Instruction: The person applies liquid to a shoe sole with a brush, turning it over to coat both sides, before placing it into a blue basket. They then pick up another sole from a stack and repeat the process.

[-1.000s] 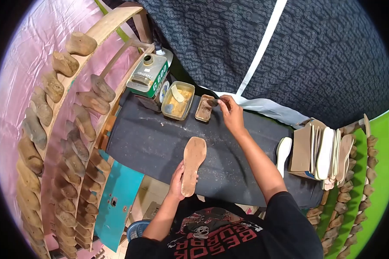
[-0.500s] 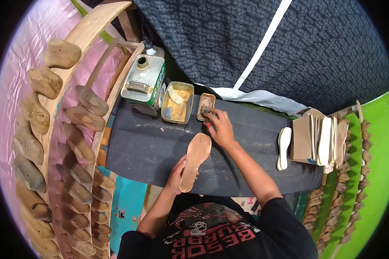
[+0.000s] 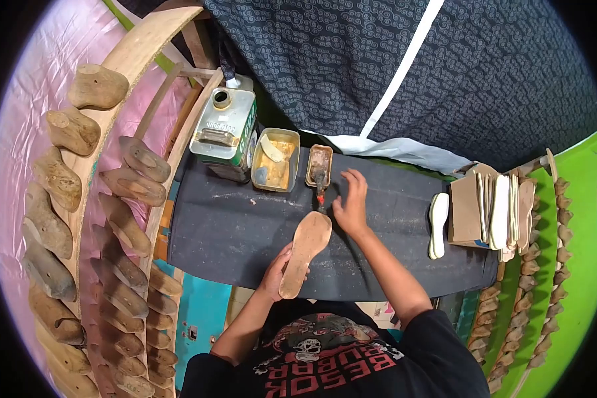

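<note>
My left hand (image 3: 274, 273) grips a tan insole (image 3: 305, 252) by its side, near the narrow heel end, with the broad end pointing away from me. To the right of that broad end, my right hand (image 3: 353, 204) hovers over the dark table with its fingers apart, holding nothing. Just left of it, a small brush with a red-marked handle (image 3: 321, 198) rests on the rim of a little rectangular tray (image 3: 310, 174). The tray's inside is coated with brownish residue.
A yellow-stained tub (image 3: 254, 174) with a pale scraper and a metal can (image 3: 227, 123) stand at the back left. White soles (image 3: 438, 222) lie at the right beside a cardboard box (image 3: 464, 211) of upright soles. Wooden shoe lasts (image 3: 60, 176) line the left racks.
My right hand has let go of the brush at the small tray and moved right, its fingers opening. The insole stays in my left hand.
</note>
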Action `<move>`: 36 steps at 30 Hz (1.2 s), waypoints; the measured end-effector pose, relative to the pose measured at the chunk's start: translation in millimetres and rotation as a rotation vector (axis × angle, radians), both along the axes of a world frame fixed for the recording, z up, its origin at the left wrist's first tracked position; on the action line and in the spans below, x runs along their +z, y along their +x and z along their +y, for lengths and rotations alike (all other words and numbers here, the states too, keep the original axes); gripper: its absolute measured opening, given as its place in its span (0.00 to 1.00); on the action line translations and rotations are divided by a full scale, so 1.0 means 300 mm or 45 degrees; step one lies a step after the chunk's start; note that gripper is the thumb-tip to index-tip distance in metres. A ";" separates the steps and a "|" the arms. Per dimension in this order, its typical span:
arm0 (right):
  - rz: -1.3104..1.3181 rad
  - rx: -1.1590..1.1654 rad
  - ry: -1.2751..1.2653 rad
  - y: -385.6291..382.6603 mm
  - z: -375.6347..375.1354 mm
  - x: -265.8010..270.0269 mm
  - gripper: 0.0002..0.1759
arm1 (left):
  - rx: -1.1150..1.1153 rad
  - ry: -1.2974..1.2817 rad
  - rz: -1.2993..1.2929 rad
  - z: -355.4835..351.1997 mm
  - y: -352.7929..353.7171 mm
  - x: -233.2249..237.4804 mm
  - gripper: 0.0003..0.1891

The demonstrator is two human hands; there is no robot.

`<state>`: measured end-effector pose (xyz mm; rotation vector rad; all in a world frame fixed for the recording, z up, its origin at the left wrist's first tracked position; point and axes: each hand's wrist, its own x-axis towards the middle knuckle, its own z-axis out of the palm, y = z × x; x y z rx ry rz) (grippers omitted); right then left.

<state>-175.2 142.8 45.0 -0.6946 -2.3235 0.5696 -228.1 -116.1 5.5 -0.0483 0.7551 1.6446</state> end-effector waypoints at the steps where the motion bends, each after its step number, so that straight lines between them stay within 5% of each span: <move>1: 0.035 -0.084 -0.040 0.027 -0.015 -0.005 0.31 | -0.039 0.007 -0.018 -0.005 0.009 -0.006 0.28; 3: 0.164 -0.169 -0.269 0.099 -0.013 -0.106 0.27 | -0.027 -0.001 -0.055 -0.024 0.035 -0.013 0.28; 6: 0.391 -0.337 -1.149 0.215 -0.010 -0.285 0.17 | -0.045 0.063 -0.117 0.012 0.067 -0.029 0.28; 7: 0.323 -0.340 -1.517 0.245 -0.039 -0.207 0.27 | -0.078 0.081 -0.162 0.019 0.082 -0.026 0.28; 8: 0.322 -0.335 -1.524 0.275 -0.046 -0.173 0.27 | -0.073 0.075 -0.160 0.024 0.105 -0.026 0.28; 10: 0.394 0.074 -2.357 0.341 -0.031 -0.124 0.40 | -0.251 0.081 -0.146 0.049 0.155 -0.015 0.27; 11: 0.346 0.162 -2.476 0.368 -0.017 -0.094 0.49 | -0.247 0.075 -0.141 0.058 0.185 -0.014 0.27; 14: 0.368 0.311 -2.583 0.456 0.050 -0.073 0.49 | -0.402 0.119 -0.222 0.088 0.261 -0.022 0.30; 22: 0.134 0.471 -2.535 0.702 0.187 -0.172 0.39 | -0.283 -0.152 0.002 0.101 0.466 0.045 0.35; 25: 0.065 0.548 -2.621 0.780 0.213 -0.218 0.29 | -0.056 -0.340 0.213 0.056 0.566 0.062 0.33; 36: -0.613 0.969 -2.507 0.745 0.055 -0.087 0.26 | 0.898 -0.505 0.160 -0.148 0.831 0.086 0.31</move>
